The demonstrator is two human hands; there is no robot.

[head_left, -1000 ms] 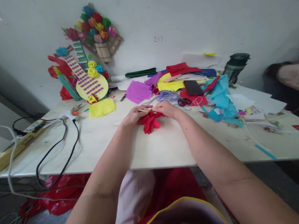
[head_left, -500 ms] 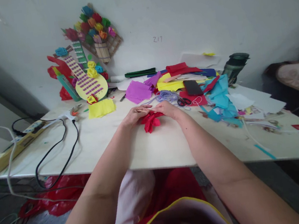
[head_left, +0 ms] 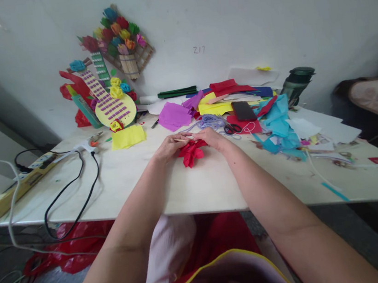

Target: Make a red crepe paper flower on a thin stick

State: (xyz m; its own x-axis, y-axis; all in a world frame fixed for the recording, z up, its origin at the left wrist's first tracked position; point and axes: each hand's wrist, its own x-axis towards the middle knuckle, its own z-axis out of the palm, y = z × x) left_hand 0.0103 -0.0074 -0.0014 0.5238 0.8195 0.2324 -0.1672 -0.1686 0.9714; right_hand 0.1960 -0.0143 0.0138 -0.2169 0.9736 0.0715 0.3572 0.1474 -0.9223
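Note:
My left hand and my right hand meet over a crumpled red paper flower lying on the pale table. Both hands have their fingers pinched on the top of the flower. A thin wooden stick pokes out from between the fingertips of my left hand. Just beyond my hands lie a tangle of lilac string and black-handled scissors.
Coloured paper sheets and a black phone litter the back of the table. A yellow paper guitar and a flower bouquet lean on the wall. A power strip with black cables sits left, a dark bottle right.

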